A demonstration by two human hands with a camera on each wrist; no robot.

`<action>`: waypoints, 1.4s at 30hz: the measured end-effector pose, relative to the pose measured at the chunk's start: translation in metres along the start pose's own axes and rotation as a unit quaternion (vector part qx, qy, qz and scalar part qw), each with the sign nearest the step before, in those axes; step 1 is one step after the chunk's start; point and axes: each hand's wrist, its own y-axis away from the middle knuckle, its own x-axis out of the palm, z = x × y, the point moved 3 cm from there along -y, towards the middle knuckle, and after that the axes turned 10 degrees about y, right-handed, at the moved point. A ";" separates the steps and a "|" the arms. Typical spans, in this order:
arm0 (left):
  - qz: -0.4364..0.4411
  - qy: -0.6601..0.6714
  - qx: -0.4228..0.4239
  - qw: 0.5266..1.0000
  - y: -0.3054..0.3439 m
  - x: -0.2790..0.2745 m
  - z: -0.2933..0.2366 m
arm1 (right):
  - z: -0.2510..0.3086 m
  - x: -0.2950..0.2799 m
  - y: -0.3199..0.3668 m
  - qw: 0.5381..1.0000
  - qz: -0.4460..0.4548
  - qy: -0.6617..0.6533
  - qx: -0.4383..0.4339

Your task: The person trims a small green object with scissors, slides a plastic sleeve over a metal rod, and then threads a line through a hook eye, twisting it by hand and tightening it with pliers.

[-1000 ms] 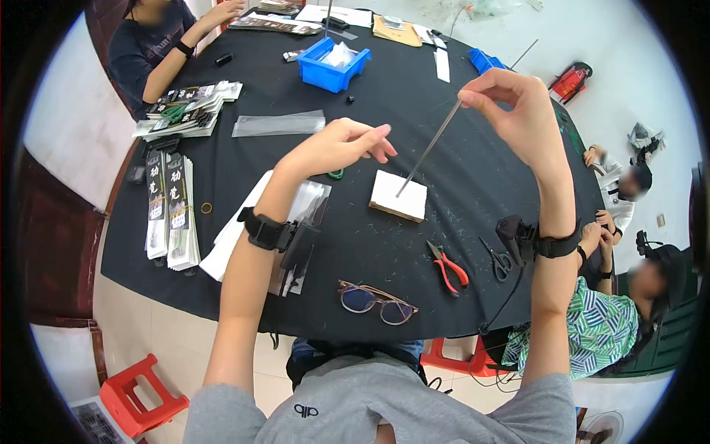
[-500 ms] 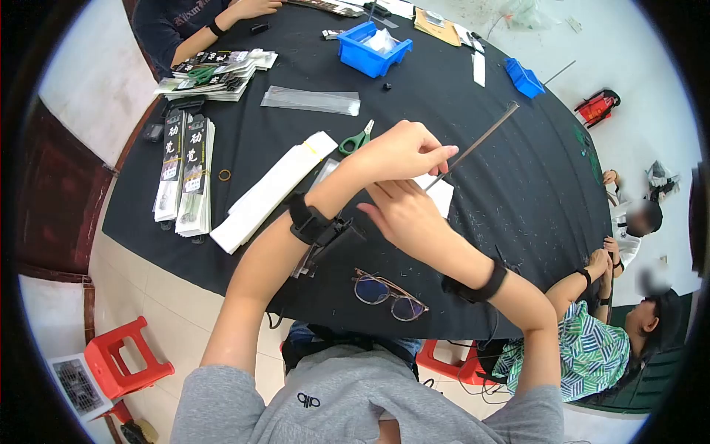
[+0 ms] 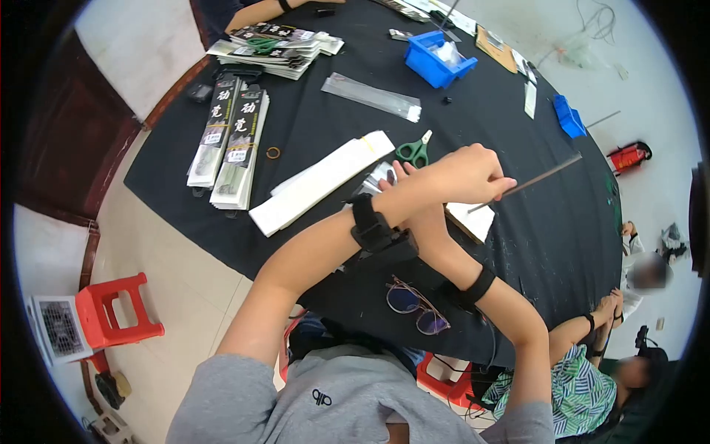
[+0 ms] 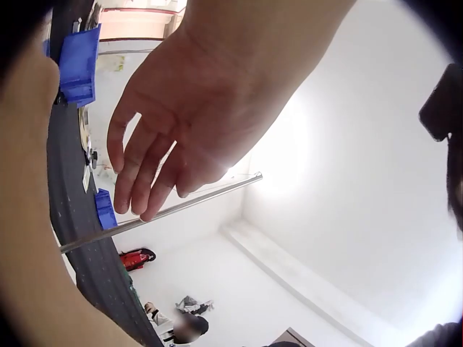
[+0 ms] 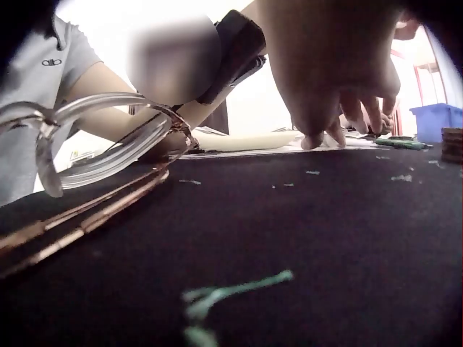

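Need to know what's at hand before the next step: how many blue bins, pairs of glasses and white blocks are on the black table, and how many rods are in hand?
blue bins: 2
glasses: 1
white block: 1
thin rod in the left hand: 1
Total: 5

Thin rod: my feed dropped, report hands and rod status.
Left hand pinches thin rod, aloft near white block. Right hand crossed beneath, fingertips at clear packets. Green scissors close by.
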 end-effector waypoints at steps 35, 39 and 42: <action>0.022 -0.033 -0.020 0.999 -0.003 -0.009 -0.003 | -0.041 -0.171 0.045 0.995 -0.097 0.018 -0.027; 0.017 -0.025 -0.022 0.999 -0.003 -0.006 -0.003 | -0.115 -0.192 0.094 0.854 -0.182 -0.353 0.336; 0.017 -0.031 -0.025 0.999 -0.003 -0.004 -0.008 | -0.137 -0.172 0.114 0.657 -0.166 -0.640 0.363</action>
